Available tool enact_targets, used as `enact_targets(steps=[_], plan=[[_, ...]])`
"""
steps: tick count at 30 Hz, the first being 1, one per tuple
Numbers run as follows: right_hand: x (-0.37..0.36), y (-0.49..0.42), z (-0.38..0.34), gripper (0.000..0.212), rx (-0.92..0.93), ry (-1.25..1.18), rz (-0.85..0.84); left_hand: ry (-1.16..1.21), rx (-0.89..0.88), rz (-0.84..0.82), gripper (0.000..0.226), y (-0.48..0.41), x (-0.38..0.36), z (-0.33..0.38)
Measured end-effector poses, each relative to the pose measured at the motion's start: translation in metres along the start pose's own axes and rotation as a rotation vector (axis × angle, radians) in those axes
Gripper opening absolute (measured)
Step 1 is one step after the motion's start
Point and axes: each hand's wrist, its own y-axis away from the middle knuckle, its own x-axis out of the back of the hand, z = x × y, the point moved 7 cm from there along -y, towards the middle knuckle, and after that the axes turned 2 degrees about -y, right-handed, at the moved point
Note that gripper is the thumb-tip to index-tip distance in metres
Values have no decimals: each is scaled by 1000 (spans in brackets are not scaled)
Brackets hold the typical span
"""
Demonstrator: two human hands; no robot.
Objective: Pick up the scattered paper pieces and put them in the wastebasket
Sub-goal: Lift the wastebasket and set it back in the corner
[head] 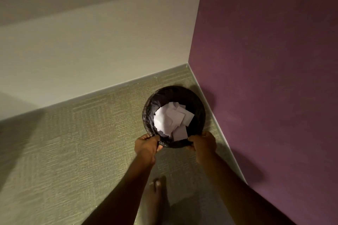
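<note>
Cream wall [73, 45]: smooth, matt, pale; fills the upper left and meets the floor at a thin pale baseboard [109, 88].

Carpet [60, 151]: olive-beige, laid in square tiles, with a ribbed, woven-looking grain that changes direction from tile to tile; darker shadow bands lie across its left side.

Left hand [146, 147]: forearm bare, reaching forward from the lower edge. The fingers are curled over the near-left rim of the wastebasket and clasp it, thumb side toward the middle.

Bare foot [155, 195]: on the carpet between the two forearms, toes pointing toward the basket, in dim light.

Wastebasket [201, 109]: round, dark, seen from above; it stands on the carpet in the corner where the two walls meet, near both baseboards. A black plastic liner [148, 115], glossy and crinkled, covers the inside and folds over the rim.

Paper pieces [170, 118]: white, flat, roughly rectangular scraps, some with torn edges, overlapping in a loose heap inside the basket. Any print on them is too small to tell.

Right hand [204, 144]: forearm bare. The fingers are wrapped over the near-right rim and grasp it, opposite the left hand.

Purple wall [274, 60]: deep plum, with a fine-grained matt surface; fills the right side.
</note>
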Motion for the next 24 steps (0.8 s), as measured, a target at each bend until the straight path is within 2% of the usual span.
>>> enact_targets(steps=[6, 11, 14, 16, 20, 24], plan=[[-9, -24, -65, 37, 19, 18, 43, -13, -66, -76, 6, -2, -41, 61], [-36, -68, -108, 33, 2, 60, 74, -9, -76, -147, 15, -45, -84, 102], [-56, -100, -125, 48, -33, 80, 123, -49, -61, -203, 20, -76, -109, 125], [-71, -123, -135, 48, -50, 84, 127, -72, -62, -219, 20, -96, -124, 142], [-94, -156, -160, 38, -110, 31, 112, -118, -64, -200, 19, -134, -150, 172], [-114, -194, -175, 47, -126, -72, 109, -172, -65, -221, 16, -170, -180, 189]])
